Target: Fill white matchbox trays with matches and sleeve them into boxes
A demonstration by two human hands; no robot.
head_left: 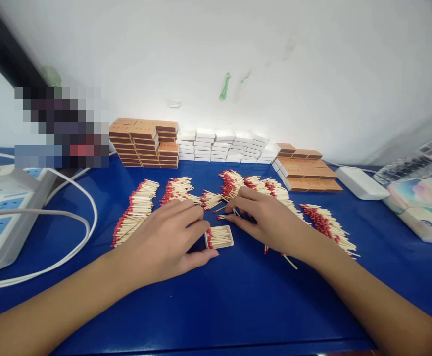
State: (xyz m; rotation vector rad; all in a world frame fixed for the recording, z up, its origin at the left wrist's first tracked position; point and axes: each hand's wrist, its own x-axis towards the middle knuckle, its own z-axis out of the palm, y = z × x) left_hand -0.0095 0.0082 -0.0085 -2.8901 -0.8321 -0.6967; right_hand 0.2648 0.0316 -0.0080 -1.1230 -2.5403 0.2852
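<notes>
A small white matchbox tray (232, 237) lies on the blue table, filled with red-tipped matches (220, 238). My left hand (167, 235) grips its left end, thumb along the near side and index finger at the far left corner. Just beyond the tray's right side, my right hand (262, 215) pinches a few matches (225, 216) between thumb and fingers, low over the tabletop. Several heaps of loose matches spread behind and beside both hands, among them a left heap (137, 207), a middle heap (232, 184) and a right heap (327, 225). My right hand partly covers some.
Brown matchboxes (145, 143) are stacked against the wall, with white trays (219, 146) beside them and more brown boxes (305, 170) to the right. A power strip (0, 212) with white cables stands left. A white adapter (362, 182) and a tissue pack (421, 207) lie right.
</notes>
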